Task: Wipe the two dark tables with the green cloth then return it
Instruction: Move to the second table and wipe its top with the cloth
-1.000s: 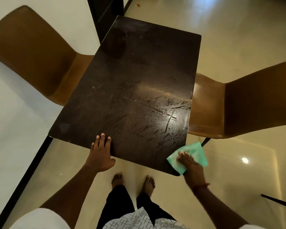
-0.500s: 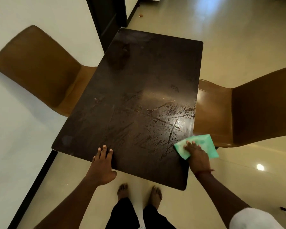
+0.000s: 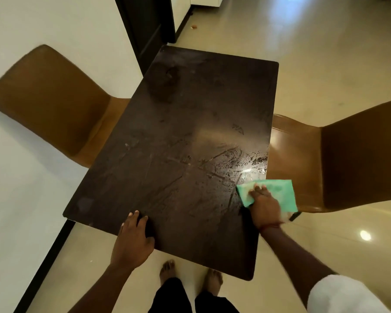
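Your dark table (image 3: pixel 178 154) has wet streaks by its right edge — that is where the green cloth (image 3: pixel 278 193) lies, partly hanging past the edge. Your right hand (image 3: pixel 263 206) presses it down with flat fingers. Your left hand (image 3: pixel 133 240) rests flat on the near edge, holding nothing. You seem to be mid-wipe — next, slide the cloth over the dull far part.

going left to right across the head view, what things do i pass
brown chair by the wall → left hand → green cloth → brown chair on the right
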Available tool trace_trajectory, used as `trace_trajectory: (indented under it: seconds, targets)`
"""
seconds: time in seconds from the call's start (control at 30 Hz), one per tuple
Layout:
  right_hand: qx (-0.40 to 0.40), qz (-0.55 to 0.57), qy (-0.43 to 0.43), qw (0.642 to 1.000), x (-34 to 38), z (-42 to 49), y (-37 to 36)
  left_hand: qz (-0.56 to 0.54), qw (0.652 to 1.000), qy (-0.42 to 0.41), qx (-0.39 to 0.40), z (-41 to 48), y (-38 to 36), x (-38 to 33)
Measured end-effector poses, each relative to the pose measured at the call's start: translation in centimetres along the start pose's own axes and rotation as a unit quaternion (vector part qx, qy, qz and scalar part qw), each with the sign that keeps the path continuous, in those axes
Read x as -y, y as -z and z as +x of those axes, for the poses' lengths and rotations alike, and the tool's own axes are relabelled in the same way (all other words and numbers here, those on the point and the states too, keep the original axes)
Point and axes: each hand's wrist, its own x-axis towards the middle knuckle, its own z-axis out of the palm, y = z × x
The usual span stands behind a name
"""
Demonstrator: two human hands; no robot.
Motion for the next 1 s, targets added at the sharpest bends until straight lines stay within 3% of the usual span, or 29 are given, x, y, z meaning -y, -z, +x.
trace_trajectory:
  seconds: [0.07,0.17,0.23,0.27,0.33,0.4,0.43,0.47,0.53,0.63,0.7,0.77,0.83,0.9,0.97,1.0]
  targets:
    - [0.022,-0.025,0.088,0.996,2.8,-2.3,-2.4,-0.006,1.000,0.010,-0.026,0.4,0.1,-0.2]
    - [0.015,-0.067,0.323,0.944,2.6,-3.9,-3.7,-0.024,0.999,0.006,-0.039,1.3,0.3,-0.1]
    - [-0.004,-0.076,0.365,0.928,0.3,-0.9,-1.5,-0.025,0.999,-0.005,-0.037,1.9,0.5,0.3]
    - [-0.014,-0.069,0.322,0.944,-0.7,0.7,-0.1,-0.022,0.999,-0.009,-0.034,2.3,0.7,0.6]
    - [-0.012,-0.033,0.115,0.993,-2.0,3.5,2.2,-0.012,1.000,-0.005,-0.025,3.2,1.1,1.2]
    - [-0.012,-0.009,-0.047,0.999,-1.3,4.8,2.6,-0.016,1.000,0.010,-0.013,3.9,1.5,1.4]
    - [-0.006,-0.023,-0.066,0.998,0.0,4.7,2.3,-0.025,1.000,0.018,-0.005,4.1,1.7,1.4]
    - [0.002,-0.030,-0.046,0.998,1.3,4.1,1.4,-0.032,0.999,0.024,-0.001,4.3,1.7,1.4]
    - [0.040,-0.035,0.078,0.996,4.0,1.9,-1.1,-0.040,0.999,0.031,0.007,4.3,1.7,1.4]
    - [0.052,-0.035,0.294,0.954,5.0,-0.5,-3.0,-0.037,0.998,0.024,0.035,4.2,2.0,1.5]
    - [0.062,-0.039,0.348,0.935,3.1,1.5,-1.6,-0.022,0.998,0.010,0.062,4.2,2.8,1.9]
    - [0.057,-0.030,0.248,0.967,0.9,4.1,0.5,-0.002,0.995,-0.003,0.095,4.4,3.6,2.2]
    - [0.012,0.010,0.042,0.999,-0.3,6.1,1.8,0.006,0.993,-0.007,0.116,4.3,3.9,2.2]
    - [-0.019,0.011,-0.083,0.996,1.0,6.8,1.6,0.008,0.992,-0.005,0.129,4.2,4.0,1.8]
    - [0.015,-0.003,-0.067,0.998,4.3,5.3,0.2,0.006,0.991,-0.003,0.134,4.2,4.1,1.6]
    - [0.032,-0.009,-0.003,0.999,5.9,4.0,-1.3,0.004,0.991,-0.003,0.135,4.3,4.1,1.5]
